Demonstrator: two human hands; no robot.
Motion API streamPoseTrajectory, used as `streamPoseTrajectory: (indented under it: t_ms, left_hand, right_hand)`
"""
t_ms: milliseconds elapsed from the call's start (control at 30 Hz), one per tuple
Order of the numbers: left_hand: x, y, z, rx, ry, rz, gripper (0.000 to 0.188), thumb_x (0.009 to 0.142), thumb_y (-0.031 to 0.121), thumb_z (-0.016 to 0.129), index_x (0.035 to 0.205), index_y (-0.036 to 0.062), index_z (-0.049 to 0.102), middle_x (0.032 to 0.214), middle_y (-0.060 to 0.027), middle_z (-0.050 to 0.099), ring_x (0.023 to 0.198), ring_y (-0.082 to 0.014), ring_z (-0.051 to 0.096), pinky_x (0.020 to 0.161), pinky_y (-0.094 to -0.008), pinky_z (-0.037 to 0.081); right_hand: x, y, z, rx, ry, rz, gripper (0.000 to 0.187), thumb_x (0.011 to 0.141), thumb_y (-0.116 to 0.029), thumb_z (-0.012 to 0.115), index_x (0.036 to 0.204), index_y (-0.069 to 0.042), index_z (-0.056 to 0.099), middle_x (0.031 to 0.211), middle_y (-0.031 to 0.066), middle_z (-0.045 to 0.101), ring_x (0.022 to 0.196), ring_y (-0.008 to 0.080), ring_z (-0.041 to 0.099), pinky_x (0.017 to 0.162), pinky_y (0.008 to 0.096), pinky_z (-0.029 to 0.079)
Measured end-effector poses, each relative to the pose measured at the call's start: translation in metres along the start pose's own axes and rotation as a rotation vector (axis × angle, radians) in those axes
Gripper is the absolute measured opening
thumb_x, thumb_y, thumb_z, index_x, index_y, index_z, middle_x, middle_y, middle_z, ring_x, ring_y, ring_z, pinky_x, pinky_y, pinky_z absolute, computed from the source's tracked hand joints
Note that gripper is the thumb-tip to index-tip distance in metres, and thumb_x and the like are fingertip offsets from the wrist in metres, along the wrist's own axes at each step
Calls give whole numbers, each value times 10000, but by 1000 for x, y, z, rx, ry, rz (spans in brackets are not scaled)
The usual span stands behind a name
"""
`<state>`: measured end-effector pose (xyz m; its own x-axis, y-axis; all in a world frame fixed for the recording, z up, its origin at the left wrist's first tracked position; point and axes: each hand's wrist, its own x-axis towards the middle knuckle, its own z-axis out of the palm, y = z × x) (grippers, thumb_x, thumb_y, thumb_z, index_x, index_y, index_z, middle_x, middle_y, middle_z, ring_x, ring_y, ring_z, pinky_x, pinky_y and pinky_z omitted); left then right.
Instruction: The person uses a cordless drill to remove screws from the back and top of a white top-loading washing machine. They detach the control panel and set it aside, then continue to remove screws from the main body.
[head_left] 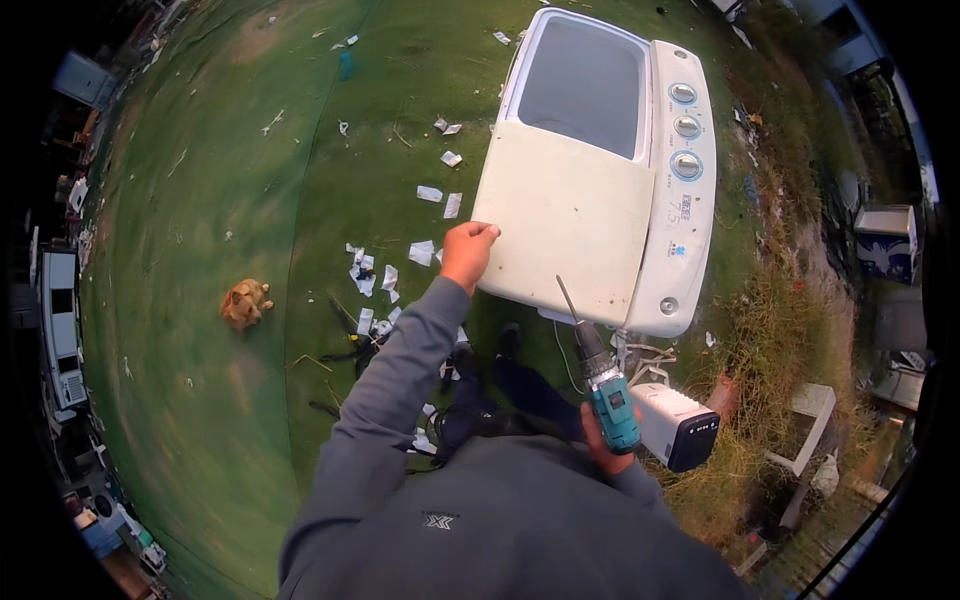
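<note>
A cream twin-tub washing machine [575,215] stands in front of me, with a translucent grey lid on its far part and a plain cream panel on its near part. My left hand [468,258] is closed in a pinch at the near left edge of that panel. Whatever its fingers hold, if anything, is hidden. Low on the right, my right hand [600,445] grips a teal and black cordless drill [612,400]. The drill's long thin bit slants up toward the machine's near side and overlaps the cream panel in this view.
A white box-shaped appliance [668,415] with a black end stands right of the drill. Scraps of white paper [421,252] litter the green ground cover [240,180]. A brown dog [244,304] is at left. Dry weeds [760,350] and a white frame [808,430] lie right.
</note>
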<state>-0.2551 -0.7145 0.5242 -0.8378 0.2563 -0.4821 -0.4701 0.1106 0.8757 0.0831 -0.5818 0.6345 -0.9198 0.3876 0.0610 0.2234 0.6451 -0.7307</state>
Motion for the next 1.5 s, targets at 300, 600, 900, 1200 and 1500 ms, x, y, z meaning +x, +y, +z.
streamPoseTrajectory:
  t_ms: [300, 600, 900, 1200, 1500]
  left_hand:
    - [-86, 187, 39, 207, -575, 327, 231, 944, 189, 738, 1044, -19, 757, 916, -57, 748, 803, -105, 671, 729, -274, 543]
    - [-145, 300, 152, 631, -933, 533, 228, 943, 242, 722, 1037, 43, 783, 830, -76, 734, 765, -144, 689, 708, -299, 532]
    - [-126, 303, 162, 530, -1222, 376, 267, 961, 222, 697, 1130, 20, 743, 1047, -99, 732, 856, -174, 702, 757, -322, 552]
    - [-112, 308, 135, 382, -1414, 225, 361, 979, 276, 680, 1257, 48, 700, 1213, -123, 690, 958, -199, 699, 849, -350, 551]
    - [-110, 295, 125, 424, -1359, 176, 262, 972, 259, 702, 1124, 52, 751, 870, -30, 649, 687, -118, 543, 690, -292, 499]
  right_hand:
    - [-113, 48, -27, -23, -53, 202, 280, 708, -55, 754, 975, -10, 685, 892, 153, 689, 776, 368, 680, 705, 405, 553]
    - [-99, 26, 15, 188, 18, 250, 169, 784, -43, 744, 930, -11, 664, 816, 128, 679, 716, 311, 685, 684, 370, 541]
    - [-16, -24, 72, 326, 152, 333, 164, 834, -53, 752, 965, 1, 670, 804, 111, 700, 703, 215, 695, 679, 337, 537]
    - [28, -75, 126, 378, 272, 408, 181, 836, -73, 765, 970, 2, 671, 799, 107, 704, 703, 177, 686, 678, 324, 533]
    - [18, -111, 141, 385, 293, 422, 187, 835, -67, 763, 983, 8, 676, 811, 104, 708, 717, 164, 674, 682, 315, 530]
